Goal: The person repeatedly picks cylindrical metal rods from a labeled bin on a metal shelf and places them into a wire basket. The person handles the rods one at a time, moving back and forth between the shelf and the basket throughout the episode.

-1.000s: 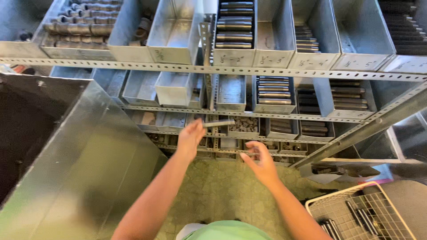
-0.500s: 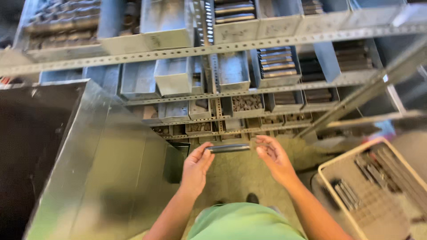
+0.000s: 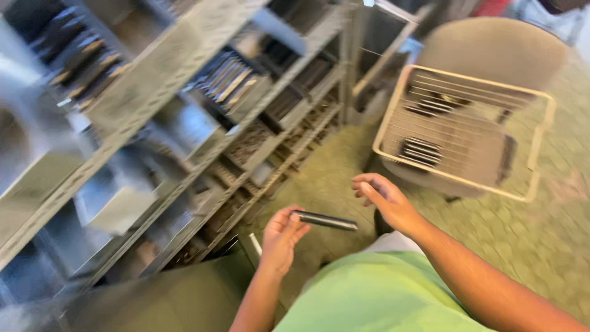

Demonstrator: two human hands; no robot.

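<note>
My left hand [image 3: 281, 237] grips one end of a dark metal rod [image 3: 326, 220], which points to the right at waist height. My right hand [image 3: 384, 198] hovers just right of the rod's free end, fingers loosely curled and apart, holding nothing. A cream wire basket [image 3: 541, 135] with several dark metal parts inside sits on a round stool to the upper right. The whole view is blurred by motion.
A grey metal shelving rack [image 3: 153, 74] with bins of dark rods fills the left and tilts across the view. A large grey metal box [image 3: 147, 301] stands at lower left. The floor [image 3: 553, 240] is speckled green. My green shirt [image 3: 381, 295] shows at the bottom.
The view has swung right and tilted, bringing the wire basket to the upper right. My left hand keeps the rod; my right hand has come off its other end.
</note>
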